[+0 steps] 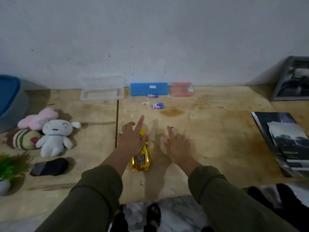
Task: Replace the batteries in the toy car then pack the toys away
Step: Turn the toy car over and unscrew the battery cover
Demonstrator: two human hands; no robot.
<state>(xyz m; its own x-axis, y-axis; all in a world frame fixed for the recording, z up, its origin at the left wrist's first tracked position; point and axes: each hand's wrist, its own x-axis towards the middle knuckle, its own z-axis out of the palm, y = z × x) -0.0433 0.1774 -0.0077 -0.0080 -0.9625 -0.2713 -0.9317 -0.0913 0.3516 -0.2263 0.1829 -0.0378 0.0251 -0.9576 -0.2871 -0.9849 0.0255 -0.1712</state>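
A shiny gold toy car [141, 160] lies on the wooden table, nose pointing away from me. My left hand [132, 139] hovers over its front half with fingers spread, holding nothing. To the right of the car, my right hand [177, 144] is also spread open above the bare wood. Blue-and-white batteries [157, 105] lie farther back, and another battery [152, 95] rests against a blue box [149, 89]. At the left sit a white plush dog [54, 138], a pink plush [38, 119] and a striped plush [24, 139].
An open clear plastic box [102, 94] and a pink box [182, 89] stand against the wall beside the blue box. A dark flat object [49, 166] and a green potted plant [8, 168] lie front left. Books [284, 143] are stacked at the right. A blue-lidded bin [10, 101] stands far left.
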